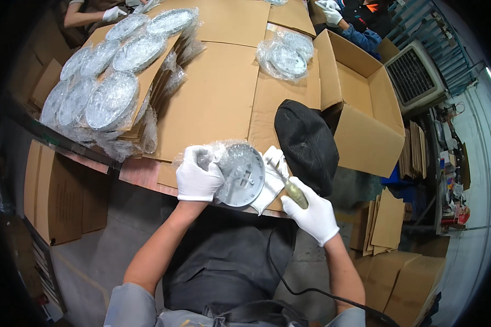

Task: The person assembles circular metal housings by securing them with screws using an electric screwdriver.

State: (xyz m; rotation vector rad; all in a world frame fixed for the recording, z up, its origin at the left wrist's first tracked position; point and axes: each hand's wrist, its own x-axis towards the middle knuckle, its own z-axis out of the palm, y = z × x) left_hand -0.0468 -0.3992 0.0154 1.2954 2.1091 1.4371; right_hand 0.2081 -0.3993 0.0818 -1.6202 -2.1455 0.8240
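Observation:
My left hand (197,175), in a white glove, is closed on crumpled clear bubble wrap (222,158). The wrap partly covers the left side of a grey round disc (246,180) with cut-outs near its middle, at the table's near edge. In my gloved right hand (316,215) is a hand tool (296,193) with a translucent yellow-green handle. Its thin metal end points up and left, over a white cloth or glove (270,191) beside the disc; the exact tip shape is too small to tell.
Wrapped discs lie on stacked cardboard sheets (139,103) at the left. A black mesh bag or cap (306,144) rests right of the disc. Behind it are more wrapped discs (285,57) and an open carton (360,136). Two other people's gloved hands (113,13) show across the table.

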